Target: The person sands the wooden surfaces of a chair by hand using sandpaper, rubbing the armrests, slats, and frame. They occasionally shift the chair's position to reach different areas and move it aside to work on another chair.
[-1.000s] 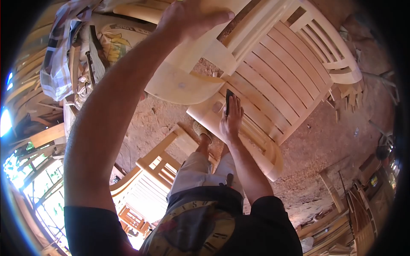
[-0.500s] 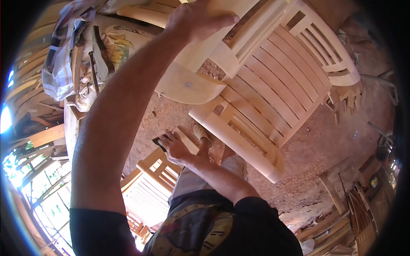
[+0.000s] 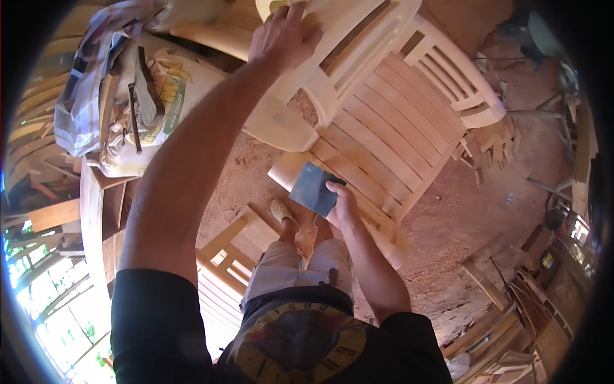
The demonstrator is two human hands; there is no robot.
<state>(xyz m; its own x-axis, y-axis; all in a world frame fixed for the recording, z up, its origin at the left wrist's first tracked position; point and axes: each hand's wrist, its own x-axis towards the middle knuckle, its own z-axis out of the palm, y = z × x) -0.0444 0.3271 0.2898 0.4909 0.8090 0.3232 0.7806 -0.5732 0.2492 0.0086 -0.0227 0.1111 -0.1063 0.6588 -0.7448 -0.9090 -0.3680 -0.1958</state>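
My left hand (image 3: 284, 40) reaches up to a pale wooden chair part (image 3: 348, 16), its bent fingers gripping the smooth wood near the top of the view. A dark grey sheet of sandpaper (image 3: 312, 188) is pinched in my right hand (image 3: 342, 201), thumb on its upper face. In this view the sheet overlaps the front rail of a slatted wooden chair (image 3: 416, 118). Below my left hand is a rounded, flat wooden piece (image 3: 281, 125).
Another slatted chair (image 3: 230, 256) stands by my legs at lower left. A printed sack (image 3: 169, 109) with tools on it and a plaid cloth (image 3: 83, 102) are at left. Wood offcuts (image 3: 499, 144) and stacked boards (image 3: 505, 339) lie at right on the dusty floor (image 3: 448, 217).
My right hand has swung up and right from beside my legs, bringing the sandpaper into full view over the chair. My left hand stays on the wood; the whole view has shifted slightly.
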